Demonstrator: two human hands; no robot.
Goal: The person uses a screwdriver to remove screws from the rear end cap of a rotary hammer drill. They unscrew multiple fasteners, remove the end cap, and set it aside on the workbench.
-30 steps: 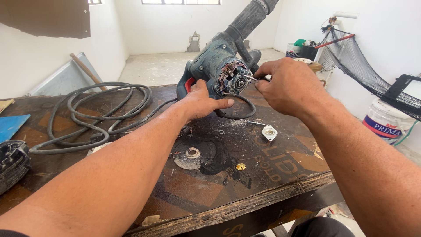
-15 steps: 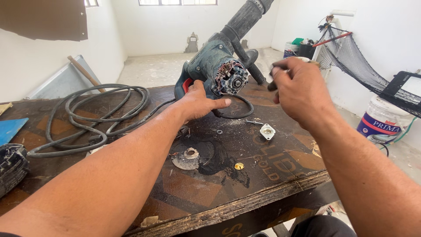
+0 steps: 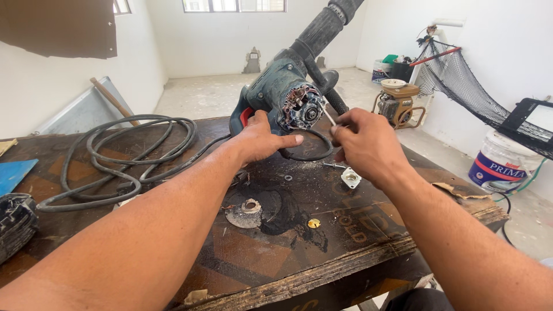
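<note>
Right hand (image 3: 368,147) nearer, thin metal tool (image 3: 328,117)

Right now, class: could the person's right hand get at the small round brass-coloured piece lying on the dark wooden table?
Probably yes. The small round brass-coloured piece lies bare on the table, below the right hand, nothing covering it. That hand pinches a thin metal tool, though.

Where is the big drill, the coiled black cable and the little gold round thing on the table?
Rotary hammer drill (image 3: 275,86): head view, on its blue-green body.
Coiled black cable (image 3: 115,151): head view, on a loop of the coil.
Small gold round part (image 3: 314,223): head view, on its middle.
</note>
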